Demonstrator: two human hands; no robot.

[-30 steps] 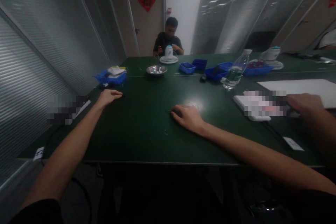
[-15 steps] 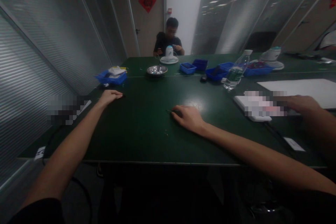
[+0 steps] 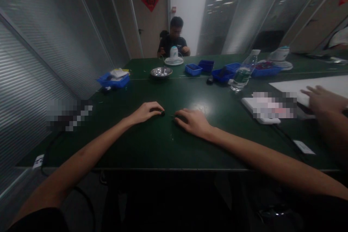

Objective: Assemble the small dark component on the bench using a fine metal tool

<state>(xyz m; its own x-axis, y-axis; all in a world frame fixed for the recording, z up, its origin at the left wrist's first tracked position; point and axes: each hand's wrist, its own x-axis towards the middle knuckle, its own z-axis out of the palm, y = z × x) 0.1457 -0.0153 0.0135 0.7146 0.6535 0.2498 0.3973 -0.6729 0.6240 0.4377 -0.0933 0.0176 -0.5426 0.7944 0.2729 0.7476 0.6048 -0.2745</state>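
Note:
Near the middle of the green table (image 3: 152,145), my left hand (image 3: 148,111) pinches a small dark piece (image 3: 162,113) between thumb and fingertips. What kind of piece it is cannot be made out. Just to its right, my right hand (image 3: 194,121) rests low on the tabletop with its fingers curled together. A thin, pale, needle-like tip (image 3: 172,115) pokes out from those fingers towards the dark piece, with a small gap between the two. The rest of the thin item is hidden inside my right hand.
A steel bowl (image 3: 161,73) holds small bits. Blue trays (image 3: 113,81) stand at left and blue bins (image 3: 193,69) at back, beside a water bottle (image 3: 243,72). Across the table sits a person (image 3: 175,41) behind a white fan (image 3: 174,58). Another person's hand (image 3: 324,98) is at right.
My left hand has swung right from the left side of the table to beside my right hand, carrying the dark piece. My right hand stays put. The other person's hand at right has shifted rightward.

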